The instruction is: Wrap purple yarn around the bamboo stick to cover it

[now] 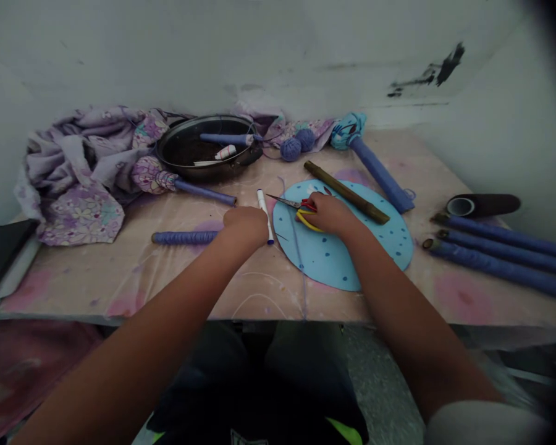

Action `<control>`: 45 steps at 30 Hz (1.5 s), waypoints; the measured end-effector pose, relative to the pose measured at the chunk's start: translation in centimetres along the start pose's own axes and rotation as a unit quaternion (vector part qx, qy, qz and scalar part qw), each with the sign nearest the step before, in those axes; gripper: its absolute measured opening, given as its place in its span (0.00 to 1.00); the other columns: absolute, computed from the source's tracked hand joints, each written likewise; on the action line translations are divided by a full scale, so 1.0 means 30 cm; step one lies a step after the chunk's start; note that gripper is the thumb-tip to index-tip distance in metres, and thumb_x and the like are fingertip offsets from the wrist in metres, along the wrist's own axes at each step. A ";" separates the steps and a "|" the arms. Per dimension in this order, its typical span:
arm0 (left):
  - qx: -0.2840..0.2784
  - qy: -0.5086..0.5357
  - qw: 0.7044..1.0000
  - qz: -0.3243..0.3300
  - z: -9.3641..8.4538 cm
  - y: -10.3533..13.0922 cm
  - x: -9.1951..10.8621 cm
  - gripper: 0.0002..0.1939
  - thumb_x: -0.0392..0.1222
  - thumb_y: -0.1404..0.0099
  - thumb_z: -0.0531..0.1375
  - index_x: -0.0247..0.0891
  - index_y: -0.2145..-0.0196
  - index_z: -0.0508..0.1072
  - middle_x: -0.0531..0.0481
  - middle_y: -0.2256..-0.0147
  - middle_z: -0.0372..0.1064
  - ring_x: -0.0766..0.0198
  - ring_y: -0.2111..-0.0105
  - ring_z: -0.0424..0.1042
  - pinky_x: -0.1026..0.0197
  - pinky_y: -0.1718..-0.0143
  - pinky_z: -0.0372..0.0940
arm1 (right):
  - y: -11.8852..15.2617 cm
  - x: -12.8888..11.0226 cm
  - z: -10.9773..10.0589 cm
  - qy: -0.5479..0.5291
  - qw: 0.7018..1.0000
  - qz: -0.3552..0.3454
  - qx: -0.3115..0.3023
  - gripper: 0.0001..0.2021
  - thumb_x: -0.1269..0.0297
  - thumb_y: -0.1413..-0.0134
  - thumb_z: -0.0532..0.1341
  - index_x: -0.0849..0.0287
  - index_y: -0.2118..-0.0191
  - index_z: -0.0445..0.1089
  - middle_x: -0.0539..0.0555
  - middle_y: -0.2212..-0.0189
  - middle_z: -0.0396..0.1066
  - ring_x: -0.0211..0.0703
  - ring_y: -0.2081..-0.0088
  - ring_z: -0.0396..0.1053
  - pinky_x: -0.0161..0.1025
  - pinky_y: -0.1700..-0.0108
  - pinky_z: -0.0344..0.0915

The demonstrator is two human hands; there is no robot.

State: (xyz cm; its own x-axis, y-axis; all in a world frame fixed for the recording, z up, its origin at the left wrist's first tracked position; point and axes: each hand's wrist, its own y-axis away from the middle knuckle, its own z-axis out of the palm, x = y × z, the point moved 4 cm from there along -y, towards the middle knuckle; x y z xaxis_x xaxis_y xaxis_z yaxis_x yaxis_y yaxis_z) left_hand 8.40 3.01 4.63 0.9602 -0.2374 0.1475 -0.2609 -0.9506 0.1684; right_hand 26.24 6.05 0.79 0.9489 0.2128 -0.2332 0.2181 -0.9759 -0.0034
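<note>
My right hand (330, 213) is closed on scissors (304, 212) with red and yellow handles, their blades pointing left. It is over a light blue oval board (327, 271) with darker dots. A strand of purple yarn (298, 247) crosses the board and runs to the table's front edge. My left hand (246, 224) is curled shut beside a white marker with blue ends (265, 216). Its fingertips are hidden, so what they grip does not show. A purple yarn-wrapped stick (185, 237) runs beneath my left forearm. A bare brown stick (347, 193) lies across the board.
Behind stands a black pan (208, 170) holding a wrapped stick. Flowered cloth (81, 179) is heaped at left, near a dark, flat object (7, 256). Two yarn balls (291, 149), a cloth-headed stick (382, 173), several wrapped sticks (500, 262) and a dark tube (484, 204) lie rightward.
</note>
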 end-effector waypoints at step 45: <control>0.059 0.158 0.975 0.146 0.033 0.135 -0.205 0.15 0.44 0.38 0.55 0.37 0.55 0.69 0.45 0.59 0.67 0.61 0.58 0.67 0.57 0.56 0.62 | 0.001 0.016 -0.001 -0.037 0.999 0.019 0.007 0.21 0.45 0.54 0.59 0.59 0.63 0.68 0.60 0.66 0.73 0.52 0.67 0.69 0.41 0.71 0.57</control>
State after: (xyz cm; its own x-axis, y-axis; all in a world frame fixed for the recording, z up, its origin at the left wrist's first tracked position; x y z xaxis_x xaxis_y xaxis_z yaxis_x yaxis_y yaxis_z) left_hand 1.52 0.41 3.43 0.7627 -0.4459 0.4685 -0.4874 -0.8724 -0.0368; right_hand 26.71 6.12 0.70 0.9370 0.1723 -0.3039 0.1788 -0.9839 -0.0065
